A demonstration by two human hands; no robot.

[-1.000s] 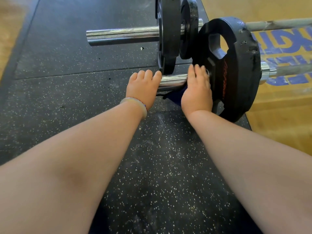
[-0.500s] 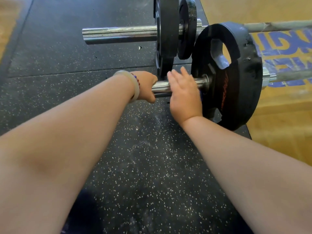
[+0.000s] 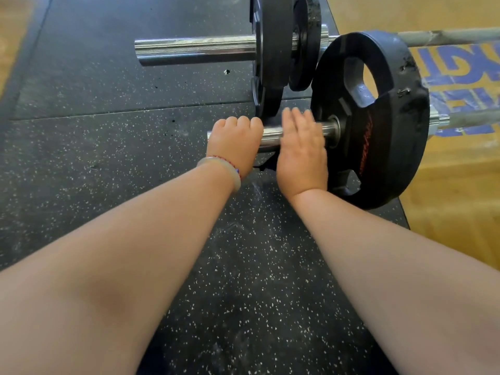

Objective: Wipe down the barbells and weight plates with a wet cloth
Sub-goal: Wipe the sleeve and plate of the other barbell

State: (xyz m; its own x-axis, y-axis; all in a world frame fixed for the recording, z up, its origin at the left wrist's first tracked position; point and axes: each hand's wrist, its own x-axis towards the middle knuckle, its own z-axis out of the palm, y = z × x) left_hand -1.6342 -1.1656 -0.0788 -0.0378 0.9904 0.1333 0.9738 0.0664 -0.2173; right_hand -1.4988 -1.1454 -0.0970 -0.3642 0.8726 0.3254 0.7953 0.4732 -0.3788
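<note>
Up the face of the near weight plate (image 3: 392, 136), red lettering (image 3: 365, 147), too blurred to read. At right on the wooden floor (image 3: 446, 212), large blue letters (image 3: 460, 69), cut off and not legible.

Black round plate with a grip hole near the top and a chipped, scuffed rim, standing on a black rubber mat (image 3: 108, 158) flecked white. Running left from its hub, the near barbell sleeve (image 3: 270, 136), smooth chrome. Farther off, the far barbell sleeve (image 3: 194, 48), also chrome, carrying two black far plates (image 3: 273, 50).

Over the free left end of the near sleeve, the left hand (image 3: 234, 142), fingers curled round it in a grip; a pale bangle (image 3: 235, 180) at the wrist. Just right of it, the right hand (image 3: 301, 150), laid flat across the sleeve, fingers straight and together, motion-blurred, thumb hidden. Below the sleeve between the hands, a dark edge of cloth (image 3: 266, 165), mostly covered.
</note>
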